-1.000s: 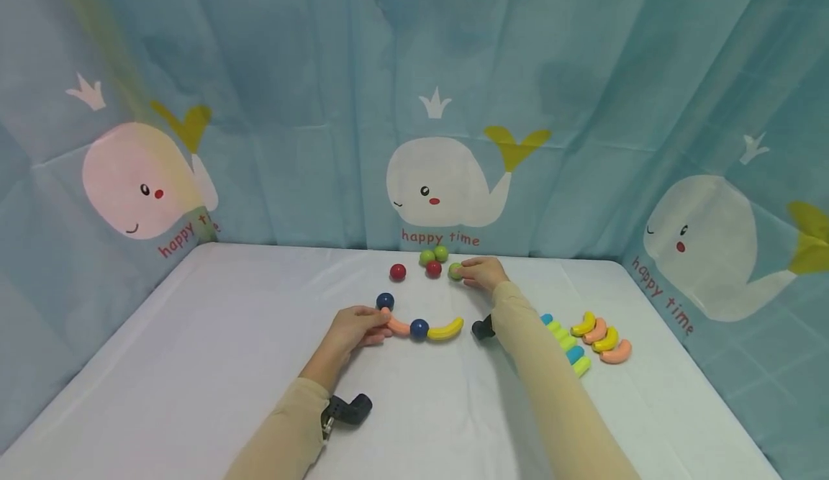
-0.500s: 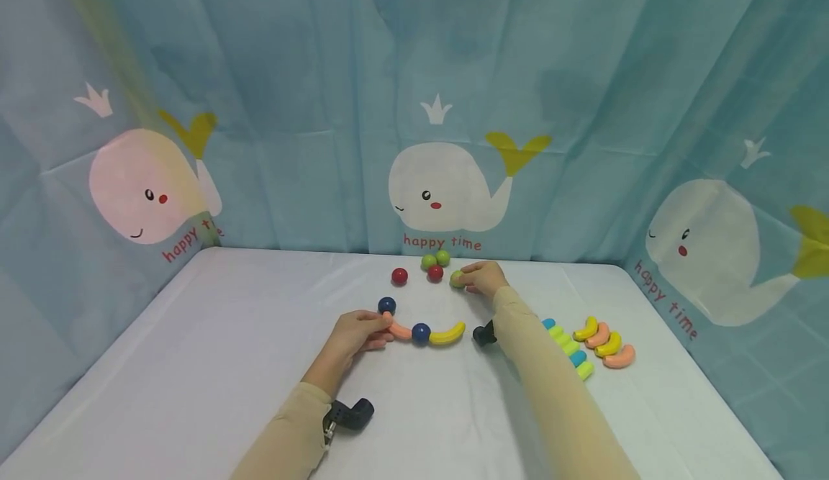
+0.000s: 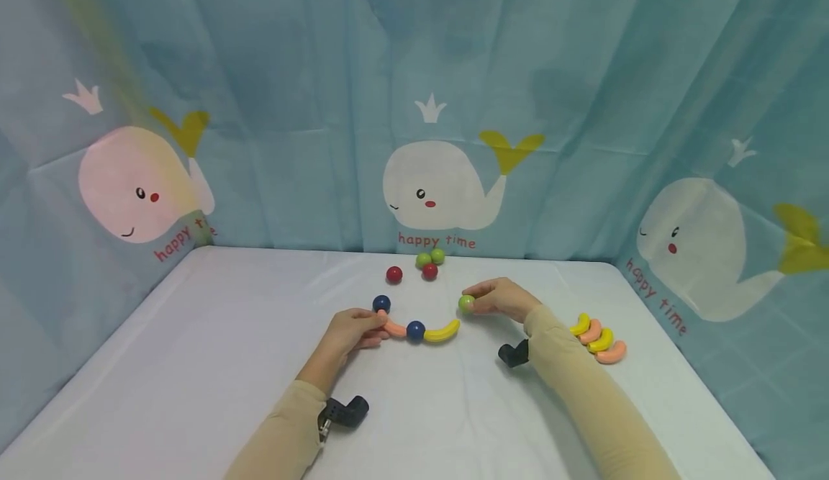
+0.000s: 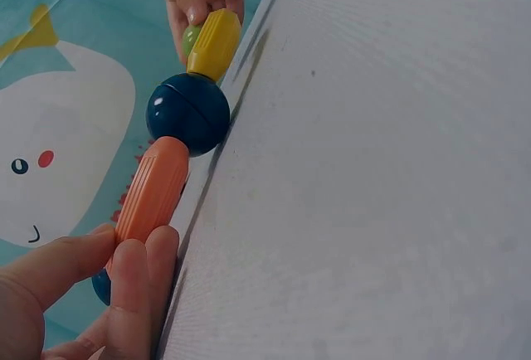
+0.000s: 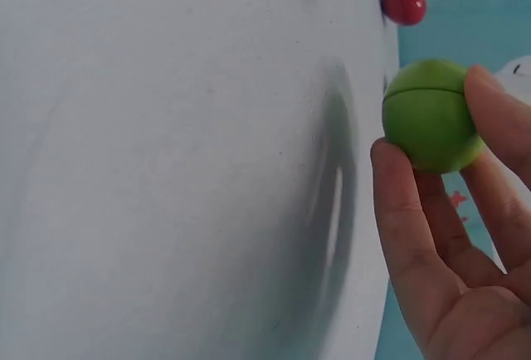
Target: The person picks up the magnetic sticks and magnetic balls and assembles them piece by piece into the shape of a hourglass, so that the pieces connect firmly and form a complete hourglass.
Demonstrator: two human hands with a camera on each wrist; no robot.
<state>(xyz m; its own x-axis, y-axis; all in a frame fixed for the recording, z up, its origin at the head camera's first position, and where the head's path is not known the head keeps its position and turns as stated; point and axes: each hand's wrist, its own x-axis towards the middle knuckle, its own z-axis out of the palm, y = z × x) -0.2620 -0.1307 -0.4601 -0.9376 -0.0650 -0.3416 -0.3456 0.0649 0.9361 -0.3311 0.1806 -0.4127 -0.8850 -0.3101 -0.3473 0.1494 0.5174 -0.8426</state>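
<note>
My left hand (image 3: 350, 331) pinches a curved orange rod (image 4: 155, 190) between thumb and fingers. That rod joins a dark blue ball (image 3: 416, 331), and a curved yellow rod (image 3: 442, 332) extends from the ball's other side. A second dark blue ball (image 3: 381, 304) sits at the orange rod's far end, partly hidden by my fingers in the left wrist view. My right hand (image 3: 504, 299) holds a green ball (image 5: 430, 116) by thumb and fingertips, just beyond the yellow rod's tip.
Towards the table's back lie two red balls, one red ball (image 3: 394, 275) apart on the left, and two more green balls, including one green ball (image 3: 437, 255) at the rear. Several curved yellow and orange rods (image 3: 601, 341) lie on the right. Whale-printed curtains surround the white table (image 3: 194, 358).
My right hand has brought the green ball from the back of the table nearer, towards the yellow rod. The left hand keeps its hold. The right sleeve now covers the blue and green rods.
</note>
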